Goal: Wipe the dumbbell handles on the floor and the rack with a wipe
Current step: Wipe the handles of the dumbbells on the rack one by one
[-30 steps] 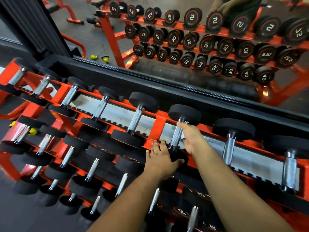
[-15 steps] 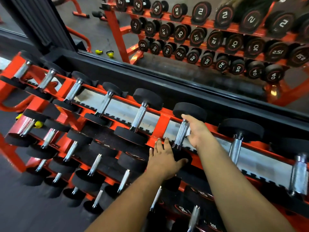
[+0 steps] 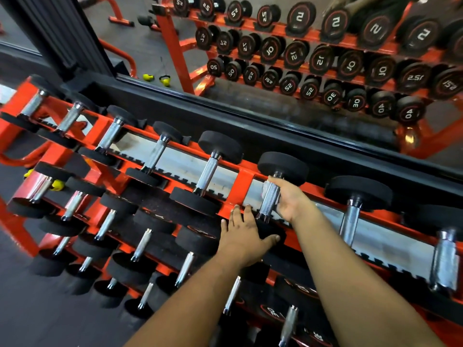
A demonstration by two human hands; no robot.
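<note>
right hand wiping a dumbbell handle on the rack's top tier

the right hand curls round the chrome handle with a white wipe pinched against it, just below the far black head beside the mirror edge. the left hand lies flat — fingers straight, thumb spread — on the near head at the tier's front edge. neighbouring handles stand well apart on either side, leaving open gaps — lower tiers crowd beneath.

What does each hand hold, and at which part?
Right hand holds a white wipe around the dumbbell handle. Left hand rests flat on its front head, holding nothing.
</note>
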